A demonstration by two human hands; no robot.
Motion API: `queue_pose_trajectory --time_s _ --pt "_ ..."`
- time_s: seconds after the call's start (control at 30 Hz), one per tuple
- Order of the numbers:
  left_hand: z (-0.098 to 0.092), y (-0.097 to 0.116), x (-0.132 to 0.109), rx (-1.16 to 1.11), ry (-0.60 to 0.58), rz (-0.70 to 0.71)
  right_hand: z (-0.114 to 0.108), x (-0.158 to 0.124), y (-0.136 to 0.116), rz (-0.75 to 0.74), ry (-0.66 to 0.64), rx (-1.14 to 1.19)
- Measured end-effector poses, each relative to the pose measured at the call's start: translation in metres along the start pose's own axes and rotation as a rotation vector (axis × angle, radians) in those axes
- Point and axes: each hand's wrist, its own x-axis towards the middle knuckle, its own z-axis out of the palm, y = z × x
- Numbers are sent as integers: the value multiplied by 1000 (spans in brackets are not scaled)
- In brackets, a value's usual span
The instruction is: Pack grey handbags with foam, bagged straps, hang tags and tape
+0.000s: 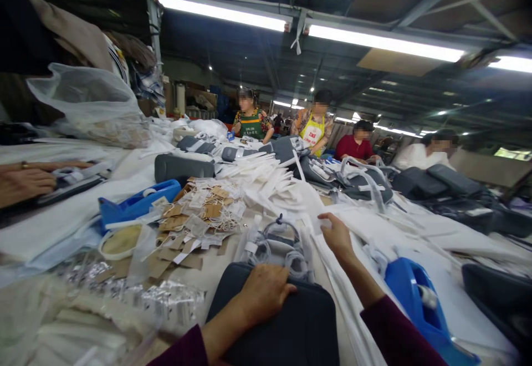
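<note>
My left hand (266, 290) grips the top edge of a dark grey-blue handbag (291, 330) that lies in front of me. Its fingers curl over the rim. The bag's round handle (286, 224) points away from me, wrapped in clear plastic, with white cord-like loops bundled beside it. My right hand (336, 235) reaches forward above white sheet material (357, 216), just right of the handle. Its index finger is stretched out, and no object shows in it. The far side of that hand is hidden.
Left of the bag lies a pile of brown and white tags (211, 205). Blue tape dispensers stand at left (141, 202) and right (415, 294). White strips (266, 177) and dark bags (183, 167) are heaped beyond. Another person's hand (27, 184) is at far left; several people work opposite.
</note>
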Motion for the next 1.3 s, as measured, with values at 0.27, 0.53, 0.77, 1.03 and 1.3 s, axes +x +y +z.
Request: queue_pose_trajectory --time_s 0.27,0.53,0.77,1.03,1.3 --pt "12 -7 1 -58 28 -10 45 104 -106 -246 -195 -3" --pt "26 -16 6 -31 31 35 83 55 -140 -363 -261 -342" --pt "17 -12 5 -72 17 15 11 141 -220 -478 -20 -308" --pt "16 -13 5 -53 38 55 16 20 -171 -657 22 144" --pt "24 -17 8 17 -2 101 56 -175 -51 -580 51 345"
